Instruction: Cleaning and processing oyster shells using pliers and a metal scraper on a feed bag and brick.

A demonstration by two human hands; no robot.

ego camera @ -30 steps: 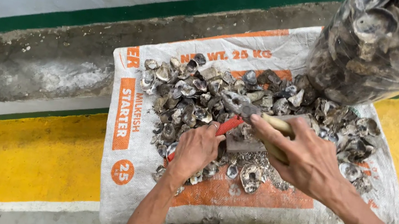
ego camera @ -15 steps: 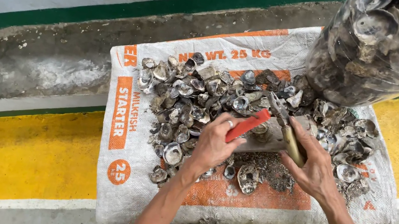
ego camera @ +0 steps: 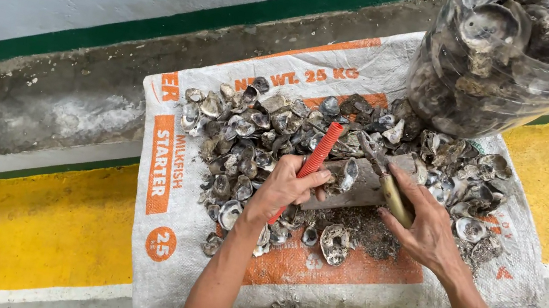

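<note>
Left hand [ego camera: 281, 187] closed on red tool [ego camera: 315, 155], right hand [ego camera: 426, 230] closed on knife [ego camera: 389, 185], shell [ego camera: 350, 173] between them on a block [ego camera: 359, 184] (looks hard, rough, sharp-edged, likely slippery), so grip its edges.

White-orange woven sack [ego camera: 173, 219] flat under shells.

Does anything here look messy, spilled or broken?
Yes. Grey shells lie heaped loose across the woven sack, with dark grit scattered between the left hand and right hand. Nothing else stands out.
</note>
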